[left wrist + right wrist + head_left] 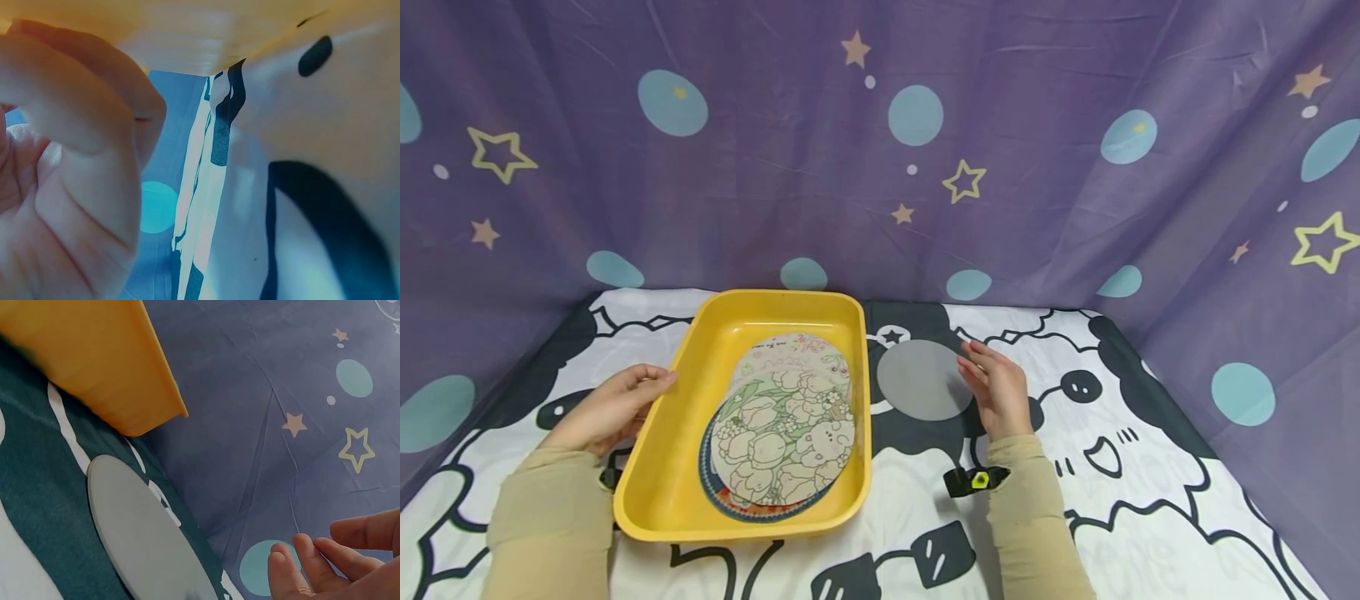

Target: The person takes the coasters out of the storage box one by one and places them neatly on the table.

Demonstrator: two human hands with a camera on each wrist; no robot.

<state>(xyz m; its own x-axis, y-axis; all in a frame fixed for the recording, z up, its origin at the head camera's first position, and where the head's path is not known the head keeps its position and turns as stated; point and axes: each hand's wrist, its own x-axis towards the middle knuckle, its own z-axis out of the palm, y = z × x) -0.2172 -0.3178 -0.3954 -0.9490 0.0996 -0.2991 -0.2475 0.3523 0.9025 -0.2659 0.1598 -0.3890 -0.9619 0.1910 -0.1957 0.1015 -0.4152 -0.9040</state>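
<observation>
My left hand (pixel 613 407) grips the yellow tray (pixel 688 417) by its rim, patterned discs (pixel 784 437) rightward of it; a grey disc (pixel 919 382) lies just left of my right hand (pixel 1002 392), fingers parted.

The left sleeve (pixel 553 521) and right sleeve (pixel 1033 529) are both showing plain beige, creasing lightly! A black wrist mount (pixel 957 483) is jutting from the right cuff (pixel 1013 451), flashing yellow, while another black piece (pixel 609 477) is peeking out left.
</observation>
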